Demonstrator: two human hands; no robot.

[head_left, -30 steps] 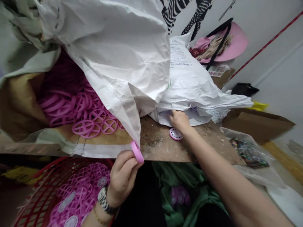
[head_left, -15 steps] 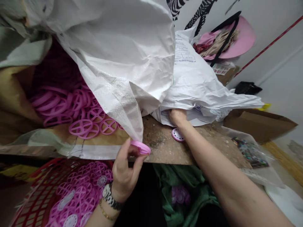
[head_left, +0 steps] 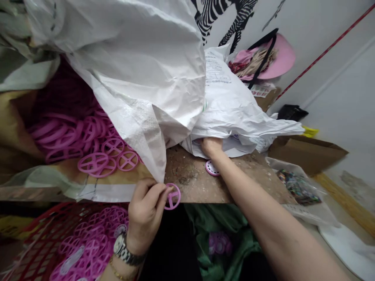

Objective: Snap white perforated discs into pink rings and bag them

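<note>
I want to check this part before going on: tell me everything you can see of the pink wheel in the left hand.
The pink wheel has a thin round rim with spokes inside and open gaps between them; it looks like plastic. The left hand pinches its left side, hiding some of it. Its open face is turned toward the camera, near the front edge of the wooden tabletop. Whether it touches the white sack hanging close by, I cannot tell.

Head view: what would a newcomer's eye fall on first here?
Probably the pink wheels heaped in the open sack at left, with more in the red basket below. Next, the left hand pinching one wheel near the table's front edge, and the right hand partly hidden in a white bag. Behind, zebra art stands out.
</note>
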